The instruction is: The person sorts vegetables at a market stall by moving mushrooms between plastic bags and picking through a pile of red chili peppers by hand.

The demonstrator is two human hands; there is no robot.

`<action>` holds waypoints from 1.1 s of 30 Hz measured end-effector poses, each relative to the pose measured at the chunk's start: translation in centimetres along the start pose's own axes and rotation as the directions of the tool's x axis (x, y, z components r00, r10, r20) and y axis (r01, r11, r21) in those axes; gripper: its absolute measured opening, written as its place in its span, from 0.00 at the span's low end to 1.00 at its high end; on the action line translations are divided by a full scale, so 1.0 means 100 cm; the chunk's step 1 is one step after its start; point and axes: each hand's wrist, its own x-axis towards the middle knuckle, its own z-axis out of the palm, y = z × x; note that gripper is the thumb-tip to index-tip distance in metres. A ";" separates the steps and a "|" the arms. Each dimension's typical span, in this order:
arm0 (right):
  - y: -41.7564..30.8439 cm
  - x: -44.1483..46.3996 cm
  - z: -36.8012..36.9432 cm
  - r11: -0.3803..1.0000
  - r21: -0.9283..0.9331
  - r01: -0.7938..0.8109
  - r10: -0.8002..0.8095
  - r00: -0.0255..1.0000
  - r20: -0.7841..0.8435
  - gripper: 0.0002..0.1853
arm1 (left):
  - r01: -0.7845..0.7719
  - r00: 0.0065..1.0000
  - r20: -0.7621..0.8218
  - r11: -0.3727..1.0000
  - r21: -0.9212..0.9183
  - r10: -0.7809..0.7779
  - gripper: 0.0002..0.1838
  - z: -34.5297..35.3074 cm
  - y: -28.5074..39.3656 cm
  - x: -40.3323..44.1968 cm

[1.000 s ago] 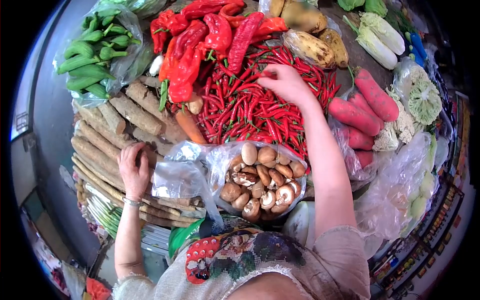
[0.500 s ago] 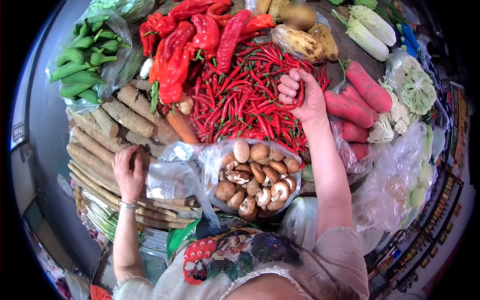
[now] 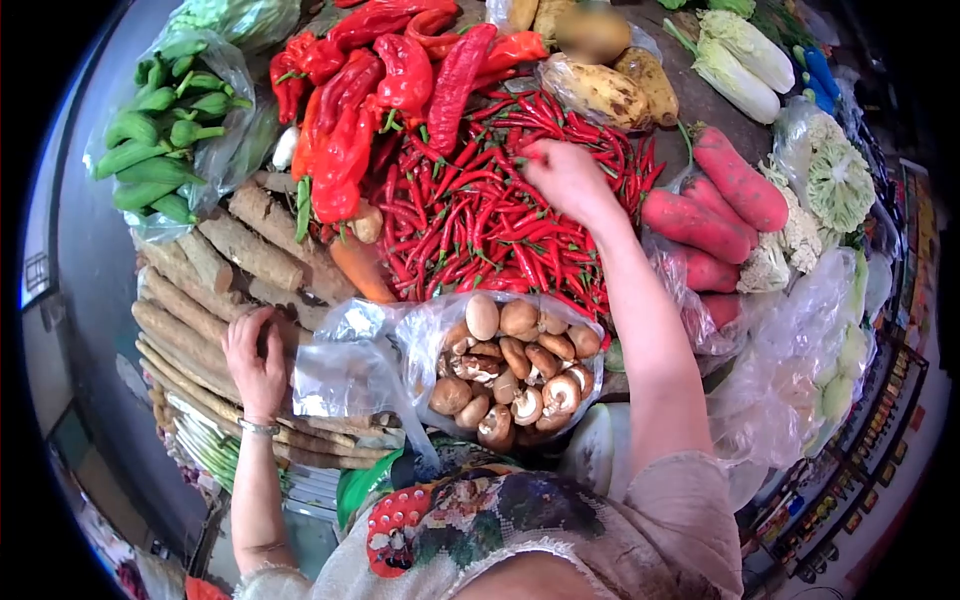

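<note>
My right hand (image 3: 572,182) is over the heap of small red chilies (image 3: 480,215), back of the hand up. Its fingertips point down among the chilies, so what they hold is hidden. My left hand (image 3: 256,362) rests at the ends of the long brown yams (image 3: 185,335). Its fingers are loosely bent, with a gap between thumb and forefinger, and nothing shows in it. Between my arms, close to my body, a clear plastic bag (image 3: 420,345) is full of brown mushrooms (image 3: 520,365); neither hand touches the mushrooms.
Large red peppers (image 3: 405,75) lie beyond the chilies. Green okra-like pods (image 3: 150,160) fill a bag at the far left. To the right are pink-red root vegetables (image 3: 700,215), cauliflower (image 3: 800,240) and Chinese cabbages (image 3: 740,70). A carrot (image 3: 360,265) lies beside the yams.
My right hand has turned over and moved left and slightly down, from a raised, closed position onto the chilies. My left hand stays in about the same place.
</note>
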 end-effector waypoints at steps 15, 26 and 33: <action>-0.004 0.006 -0.018 0.969 -0.168 0.181 -0.208 0.964 -0.163 0.12 | 0.020 0.999 0.031 0.999 0.034 -0.021 0.12 0.002 -0.010 -0.004; -0.010 0.042 -0.014 0.829 -0.450 0.333 -0.334 0.939 0.081 0.13 | 0.032 0.999 0.034 0.999 0.014 -0.032 0.11 0.002 -0.010 -0.002; 0.002 0.014 -0.042 0.712 0.701 0.040 0.003 0.998 -0.060 0.11 | 0.001 0.999 0.035 1.000 0.023 -0.002 0.12 0.001 -0.009 -0.003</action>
